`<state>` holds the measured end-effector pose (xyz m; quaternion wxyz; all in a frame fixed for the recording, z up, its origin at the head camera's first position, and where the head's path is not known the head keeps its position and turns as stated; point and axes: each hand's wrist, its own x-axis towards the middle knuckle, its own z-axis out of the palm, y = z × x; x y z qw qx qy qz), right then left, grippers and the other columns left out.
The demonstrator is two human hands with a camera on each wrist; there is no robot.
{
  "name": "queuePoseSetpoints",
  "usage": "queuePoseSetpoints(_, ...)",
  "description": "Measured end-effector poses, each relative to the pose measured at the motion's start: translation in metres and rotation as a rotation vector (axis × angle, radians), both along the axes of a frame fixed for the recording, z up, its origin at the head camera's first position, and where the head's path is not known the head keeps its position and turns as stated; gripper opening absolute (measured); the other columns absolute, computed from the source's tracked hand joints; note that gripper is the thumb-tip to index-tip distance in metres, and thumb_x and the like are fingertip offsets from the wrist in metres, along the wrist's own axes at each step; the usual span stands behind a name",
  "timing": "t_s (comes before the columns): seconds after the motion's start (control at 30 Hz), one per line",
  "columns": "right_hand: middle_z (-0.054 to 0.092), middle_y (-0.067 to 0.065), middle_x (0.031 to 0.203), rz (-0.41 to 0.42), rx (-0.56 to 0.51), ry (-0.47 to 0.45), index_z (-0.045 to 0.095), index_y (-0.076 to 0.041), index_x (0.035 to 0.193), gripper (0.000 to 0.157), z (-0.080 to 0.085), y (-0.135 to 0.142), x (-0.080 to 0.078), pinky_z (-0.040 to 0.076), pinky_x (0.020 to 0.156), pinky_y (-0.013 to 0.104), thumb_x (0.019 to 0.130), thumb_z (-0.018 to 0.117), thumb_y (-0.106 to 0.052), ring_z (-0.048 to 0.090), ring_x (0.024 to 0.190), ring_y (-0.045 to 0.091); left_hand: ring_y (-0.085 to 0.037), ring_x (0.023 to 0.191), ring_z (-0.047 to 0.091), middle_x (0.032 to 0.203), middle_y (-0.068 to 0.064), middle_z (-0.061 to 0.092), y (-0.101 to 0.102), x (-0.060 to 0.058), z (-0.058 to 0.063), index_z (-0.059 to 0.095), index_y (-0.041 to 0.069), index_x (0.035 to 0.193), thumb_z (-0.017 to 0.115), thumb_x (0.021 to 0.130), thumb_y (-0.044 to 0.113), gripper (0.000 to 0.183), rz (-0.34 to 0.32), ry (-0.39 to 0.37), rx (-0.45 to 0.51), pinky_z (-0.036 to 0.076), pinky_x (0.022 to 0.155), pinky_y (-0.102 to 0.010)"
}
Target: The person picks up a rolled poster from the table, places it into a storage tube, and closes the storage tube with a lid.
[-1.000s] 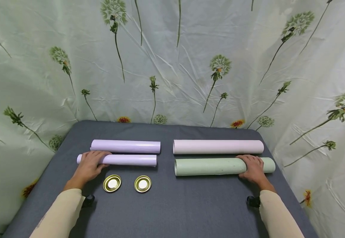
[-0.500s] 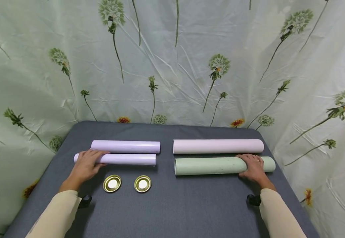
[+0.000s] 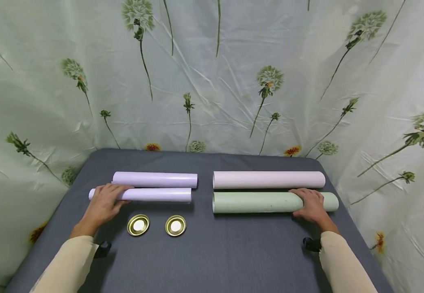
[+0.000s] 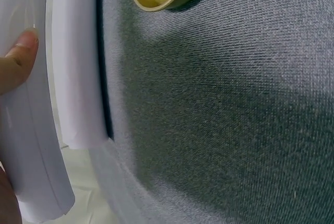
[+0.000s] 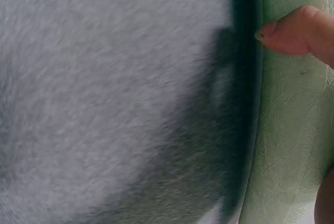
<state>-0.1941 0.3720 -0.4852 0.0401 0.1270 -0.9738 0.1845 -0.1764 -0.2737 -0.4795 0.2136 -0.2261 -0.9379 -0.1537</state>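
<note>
My left hand (image 3: pixel 103 203) grips the front lilac roll (image 3: pixel 160 195) near its left end, fingers over the top. In the left wrist view the thumb (image 4: pixel 22 57) lies along that glossy roll, and a gap separates it from the back lilac roll (image 4: pixel 78 67). On the right side my right hand (image 3: pixel 311 207) holds a pale green tube (image 3: pixel 252 202) close to its right end. The right wrist view shows the thumb (image 5: pixel 292 32) against the tube's near side; the other fingers are mostly hidden. Behind the green tube lies a pale pink tube (image 3: pixel 268 180), parallel to it.
Two gold jar lids, a left lid (image 3: pixel 138 225) and a right lid (image 3: pixel 175 225), lie in front of the lilac rolls, white centres upward. A dark grey cloth (image 3: pixel 233 256) covers the table. Behind it hangs a pale curtain (image 3: pixel 212 81) with dandelion prints.
The left hand and the front lilac roll have shifted slightly left and away from me. The green tube has turned a little, its left end moving back towards the pink tube.
</note>
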Motion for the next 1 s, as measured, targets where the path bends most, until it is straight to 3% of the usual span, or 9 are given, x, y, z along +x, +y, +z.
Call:
queuePoseSetpoints(0.3, 0.055, 0.026, 0.12, -0.009, -0.003, 0.012, 0.059, -0.001, 0.124, 0.071, 0.019, -0.005, -0.001, 0.019, 0.092, 0.065, 0.059, 0.086, -0.005, 0.045, 0.113, 0.047, -0.038, 0.093, 0.059, 0.1, -0.013, 0.067, 0.003, -0.003, 0.009, 0.064, 0.008, 0.111, 0.082, 0.069, 0.01, 0.046, 0.005, 0.019, -0.034, 0.038, 0.079, -0.06)
queuePoseSetpoints(0.57, 0.055, 0.027, 0.12, -0.013, -0.012, 0.036, 0.058, -0.002, 0.124, 0.072, 0.036, -0.01, -0.002, 0.017, 0.093, 0.066, 0.059, 0.087, -0.005, 0.045, 0.113, 0.047, -0.038, 0.093, 0.059, 0.102, -0.013, 0.067, 0.006, -0.003, 0.018, 0.064, 0.008, 0.112, 0.082, 0.071, 0.009, 0.045, 0.02, -0.016, -0.05, 0.038, 0.081, -0.061)
queuePoseSetpoints(1.0, 0.056, 0.026, 0.119, 0.015, -0.03, 0.091, 0.06, -0.003, 0.122, 0.073, 0.054, -0.019, -0.009, 0.018, 0.093, 0.066, 0.055, 0.088, -0.003, 0.045, 0.113, 0.047, -0.038, 0.09, 0.059, 0.1, -0.012, 0.067, 0.008, 0.0, 0.025, 0.064, 0.01, 0.11, 0.083, 0.068, 0.008, 0.047, 0.013, 0.049, -0.035, 0.039, 0.078, -0.059)
